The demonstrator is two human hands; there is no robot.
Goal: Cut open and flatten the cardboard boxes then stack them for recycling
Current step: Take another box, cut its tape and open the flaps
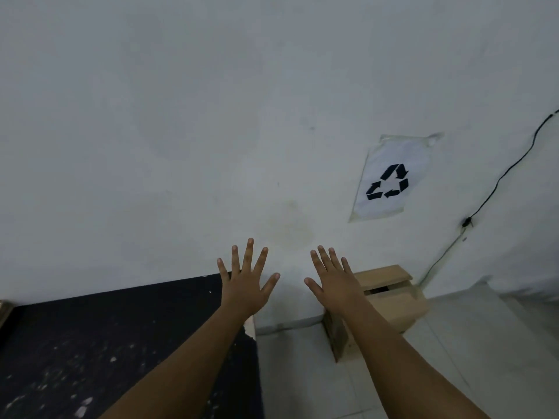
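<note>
Two spread hands (245,282) (334,282), one cardboard box (393,297)

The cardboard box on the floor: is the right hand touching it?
Cannot tell. In the head view the right hand is spread open and overlaps the cardboard box, seemingly held in the air above it; one view cannot settle the gap.

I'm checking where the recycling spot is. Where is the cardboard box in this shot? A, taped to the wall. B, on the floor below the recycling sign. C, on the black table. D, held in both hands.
B: the box sits on the floor against the wall, below the sign; the left hand and right hand are spread and hold nothing.
</note>
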